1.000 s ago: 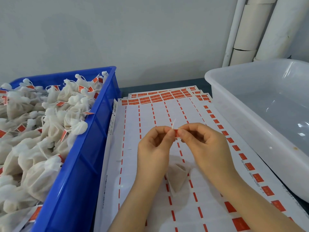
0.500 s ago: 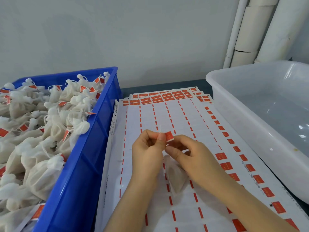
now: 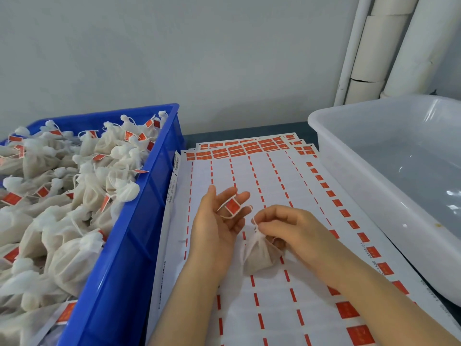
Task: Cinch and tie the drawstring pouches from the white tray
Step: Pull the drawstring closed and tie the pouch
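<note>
While the right hand (image 3: 291, 228) pinches the drawstring (image 3: 254, 222), left hand (image 3: 214, 228) splayed beneath the tag (image 3: 232, 205), the pouch (image 3: 262, 258) seems limp, light; grip its neck.

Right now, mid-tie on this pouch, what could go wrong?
1. The string with its tag is only looped over the left hand's spread fingers. It could slide off, and the loop would probably be lost.
2. The right hand pinches the string at the neck of the pouch, whose body lies loose on the sheets. A hard pull may drag the pouch or leave the neck slack.
</note>
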{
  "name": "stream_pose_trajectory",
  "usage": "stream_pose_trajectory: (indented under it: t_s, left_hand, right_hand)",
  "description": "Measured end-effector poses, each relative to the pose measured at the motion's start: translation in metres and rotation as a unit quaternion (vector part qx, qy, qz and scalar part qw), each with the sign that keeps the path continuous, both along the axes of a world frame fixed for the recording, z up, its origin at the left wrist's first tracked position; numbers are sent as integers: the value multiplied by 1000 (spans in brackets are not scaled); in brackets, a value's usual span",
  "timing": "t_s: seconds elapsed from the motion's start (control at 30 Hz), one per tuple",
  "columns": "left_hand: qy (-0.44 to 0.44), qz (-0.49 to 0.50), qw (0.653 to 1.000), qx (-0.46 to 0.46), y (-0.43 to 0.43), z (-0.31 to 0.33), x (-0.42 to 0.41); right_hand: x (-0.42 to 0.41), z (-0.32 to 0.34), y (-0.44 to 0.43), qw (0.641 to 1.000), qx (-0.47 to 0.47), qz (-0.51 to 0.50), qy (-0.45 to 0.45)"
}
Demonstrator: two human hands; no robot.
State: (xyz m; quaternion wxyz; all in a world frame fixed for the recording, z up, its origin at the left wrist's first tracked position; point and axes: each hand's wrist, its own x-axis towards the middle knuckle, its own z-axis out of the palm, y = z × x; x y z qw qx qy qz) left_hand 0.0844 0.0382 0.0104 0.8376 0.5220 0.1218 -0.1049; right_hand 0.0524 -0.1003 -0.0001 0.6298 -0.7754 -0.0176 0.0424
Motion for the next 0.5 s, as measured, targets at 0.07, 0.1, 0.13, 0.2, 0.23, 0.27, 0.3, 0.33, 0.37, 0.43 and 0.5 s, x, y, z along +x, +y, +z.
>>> stream_pose_trajectory:
  t_s: [0.07,0.1,0.13,0.2,0.23,0.27,0.3,0.33,0.37,0.43,0.5]
  left_hand:
    - [25,-18,1000,-5,0,-1,0]
    - [35,-23,999,5,-2,-2,1]
    - [36,-35,998,23,-2,-3,1]
    - [31,-49,996,73,-4,-7,3]
    - [24,-48,995,87,-4,-8,4]
    - [23,-50,994,99,-4,-8,2]
    - [22,-48,993,110,-5,-10,3]
    - [27,-49,992,112,-4,-9,2]
    - [32,-47,992,114,-5,-10,2]
    - [50,-51,992,109,-8,-7,5]
    - [92,-51,988,113,-9,3,4]
  right_hand:
    - [0,4,-2,995,84,13,44]
    - [0,5,-3,990,123,25,61]
    - [1,6,-4,983,161,36,75]
    - [1,9,-7,969,223,61,91]
    - [1,10,-9,964,239,74,92]
    - [1,13,-11,963,242,84,90]
    - [0,16,-13,965,232,87,84]
    - [-1,21,-14,972,210,81,75]
    - [-1,25,-14,980,176,70,58]
    - [-3,37,-12,995,91,43,12]
    - [-4,51,-6,999,25,25,-36]
